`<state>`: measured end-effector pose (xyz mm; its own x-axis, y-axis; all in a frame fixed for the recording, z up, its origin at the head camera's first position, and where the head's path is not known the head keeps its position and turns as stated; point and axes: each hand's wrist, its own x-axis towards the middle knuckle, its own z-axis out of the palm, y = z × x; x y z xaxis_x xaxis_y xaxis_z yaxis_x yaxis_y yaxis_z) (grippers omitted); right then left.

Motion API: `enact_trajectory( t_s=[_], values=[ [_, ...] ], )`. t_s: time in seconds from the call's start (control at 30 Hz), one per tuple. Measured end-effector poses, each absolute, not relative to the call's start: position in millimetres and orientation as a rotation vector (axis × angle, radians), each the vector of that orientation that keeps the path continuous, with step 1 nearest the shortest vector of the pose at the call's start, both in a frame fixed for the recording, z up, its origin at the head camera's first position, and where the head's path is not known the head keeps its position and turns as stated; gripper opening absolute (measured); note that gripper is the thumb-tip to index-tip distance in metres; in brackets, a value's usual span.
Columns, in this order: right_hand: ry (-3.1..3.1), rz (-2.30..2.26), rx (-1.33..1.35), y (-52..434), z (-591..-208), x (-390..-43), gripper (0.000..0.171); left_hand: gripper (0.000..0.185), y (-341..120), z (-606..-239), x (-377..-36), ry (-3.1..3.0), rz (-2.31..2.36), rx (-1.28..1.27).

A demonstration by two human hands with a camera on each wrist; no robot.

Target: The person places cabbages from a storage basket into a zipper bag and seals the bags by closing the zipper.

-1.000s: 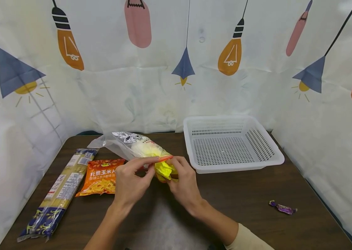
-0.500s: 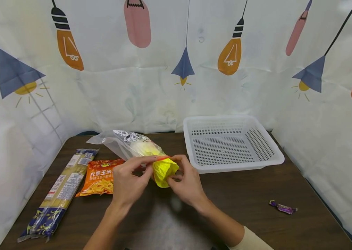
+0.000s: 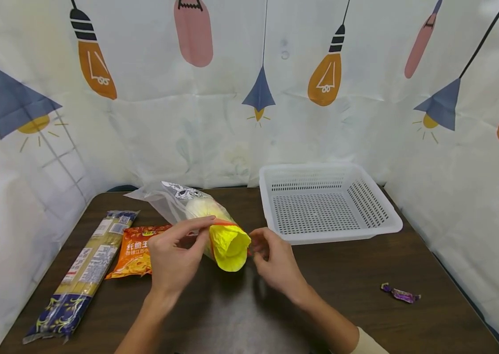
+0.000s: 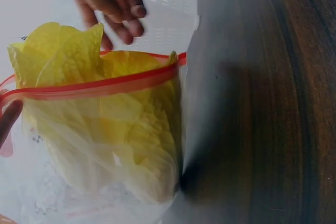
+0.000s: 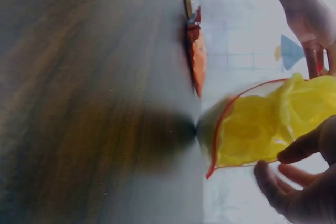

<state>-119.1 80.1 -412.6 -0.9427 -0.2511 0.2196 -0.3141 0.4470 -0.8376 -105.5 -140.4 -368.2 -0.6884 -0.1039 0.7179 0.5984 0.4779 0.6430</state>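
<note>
A clear zip bag point(image 3: 174, 206) with a red zip edge lies tilted in midair or against the table, its mouth towards me. Inside is a head of napa cabbage point(image 3: 232, 246), whose yellow leaves poke out of the mouth; the paler end shows through the plastic in the left wrist view. My left hand point(image 3: 178, 253) pinches the red edge on the left. My right hand point(image 3: 278, 260) is at the opposite side of the mouth, thumb and curled fingers on the red edge; in the right wrist view the edge runs between them.
A white plastic basket point(image 3: 320, 214) stands at the back right. An orange snack bag point(image 3: 132, 253) and a long pack of noodles point(image 3: 83, 275) lie at the left. A purple-wrapped candy point(image 3: 402, 295) lies at the right. A printed curtain point(image 3: 227, 137) surrounds the table.
The hands have moved apart, left hand leftwards and right hand rightwards. The bag's mouth has widened and more yellow leaf shows, with a hollow in its end.
</note>
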Motion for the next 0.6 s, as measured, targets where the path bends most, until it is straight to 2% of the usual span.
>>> enact_trajectory(
  t_s=[0.17,0.3,0.6],
  values=[
    [-2.866,1.404,0.548,83,-418,-115,0.044,0.025,-142,-361,-101,-1.952,-1.367,-0.379],
    [-2.967,1.462,0.566,83,-423,-116,0.049,0.022,-142,-353,-95,-1.926,-1.522,-0.284],
    [-2.855,1.77,0.518,89,-418,-118,0.035,0.017,-149,-341,-92,-1.848,-1.694,-0.152]
  ],
)
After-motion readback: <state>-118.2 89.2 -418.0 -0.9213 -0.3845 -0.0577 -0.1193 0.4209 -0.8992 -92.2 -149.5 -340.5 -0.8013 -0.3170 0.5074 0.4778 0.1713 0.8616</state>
